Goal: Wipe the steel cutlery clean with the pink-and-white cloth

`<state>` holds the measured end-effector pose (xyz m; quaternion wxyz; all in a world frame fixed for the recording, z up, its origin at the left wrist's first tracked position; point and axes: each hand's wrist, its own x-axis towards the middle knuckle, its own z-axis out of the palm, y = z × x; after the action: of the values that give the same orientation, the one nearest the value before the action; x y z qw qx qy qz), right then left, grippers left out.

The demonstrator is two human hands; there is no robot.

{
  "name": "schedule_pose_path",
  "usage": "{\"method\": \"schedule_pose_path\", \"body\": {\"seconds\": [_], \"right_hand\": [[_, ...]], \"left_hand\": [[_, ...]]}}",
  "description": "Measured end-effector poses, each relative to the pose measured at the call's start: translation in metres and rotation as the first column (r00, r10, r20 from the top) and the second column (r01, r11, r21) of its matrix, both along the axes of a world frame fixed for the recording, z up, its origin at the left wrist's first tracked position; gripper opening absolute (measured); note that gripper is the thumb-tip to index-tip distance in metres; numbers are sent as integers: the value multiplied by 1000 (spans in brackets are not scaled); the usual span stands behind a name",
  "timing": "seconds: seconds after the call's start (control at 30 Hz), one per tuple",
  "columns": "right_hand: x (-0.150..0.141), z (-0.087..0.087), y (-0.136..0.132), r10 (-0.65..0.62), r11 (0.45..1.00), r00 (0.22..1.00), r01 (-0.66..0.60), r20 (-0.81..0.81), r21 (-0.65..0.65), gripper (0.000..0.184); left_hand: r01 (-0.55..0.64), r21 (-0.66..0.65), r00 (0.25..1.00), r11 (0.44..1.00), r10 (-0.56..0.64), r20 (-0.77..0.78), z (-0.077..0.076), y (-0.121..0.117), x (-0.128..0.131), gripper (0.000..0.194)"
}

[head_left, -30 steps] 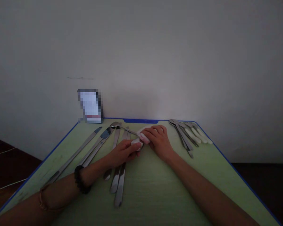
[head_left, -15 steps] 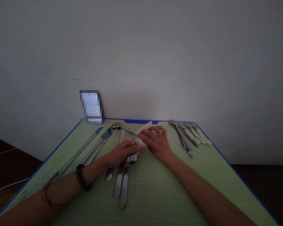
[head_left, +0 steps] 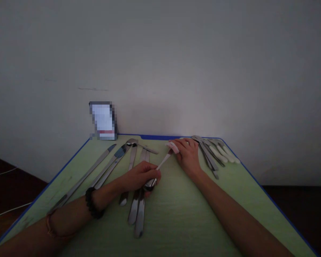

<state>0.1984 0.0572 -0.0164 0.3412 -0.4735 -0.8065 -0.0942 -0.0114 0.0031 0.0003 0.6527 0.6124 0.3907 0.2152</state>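
My left hand [head_left: 143, 175] is closed around the bowl end of a metal spoon [head_left: 164, 160], whose handle slants up to the right. My right hand [head_left: 186, 154] grips a pale pink-white cloth or tissue [head_left: 173, 146] wrapped over the handle's far end. Under and beside my left hand lie several long-handled metal utensils [head_left: 139, 217], their upper parts partly covered by that hand. Another spoon [head_left: 132, 142] rests across their far ends, left of my hands.
Long table knives [head_left: 104, 157] lie on the left of the green, blue-edged table [head_left: 182, 214]. At the right back are a bundle of metal spoons [head_left: 207, 157] and several white-handled utensils [head_left: 224, 153]. A blurred phone [head_left: 103, 121] leans on the wall.
My right hand has slid with the cloth away from my left hand, up and right along the spoon, baring its handle. My left hand has stayed nearly in place.
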Motion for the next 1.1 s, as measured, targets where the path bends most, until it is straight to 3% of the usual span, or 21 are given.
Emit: {"method": "schedule_pose_path", "body": {"seconds": [0.2, 0.5, 0.67, 0.87, 1.0, 1.1], "right_hand": [[-3, -1, -2, 60, 996, 995, -65, 81, 55, 33], [-19, 3, -18, 256, 956, 932, -283, 258, 73, 34], [-14, 0, -10, 191, 972, 948, -219, 254, 87, 30], [-8, -2, -3, 84, 995, 973, -92, 213, 27, 28], [-7, -4, -3, 82, 997, 976, -83, 203, -3, 29], [-6, -6, -2, 70, 998, 984, -70, 166, -9, 28]], "left_hand": [[-21, -36, 999, 999, 22, 35, 0, 2, 0, 31], [-65, -15, 996, 998, 65, 63, -3, 6, -2, 30], [-107, 1, 993, 994, 107, 55, -3, 8, 0, 31], [-61, -36, 997, 998, 63, 54, 0, 7, 2, 31], [-68, -33, 998, 997, 68, 5, 1, 6, 2, 30], [-116, 1, 990, 993, 115, 83, -1, 6, 3, 32]]}}
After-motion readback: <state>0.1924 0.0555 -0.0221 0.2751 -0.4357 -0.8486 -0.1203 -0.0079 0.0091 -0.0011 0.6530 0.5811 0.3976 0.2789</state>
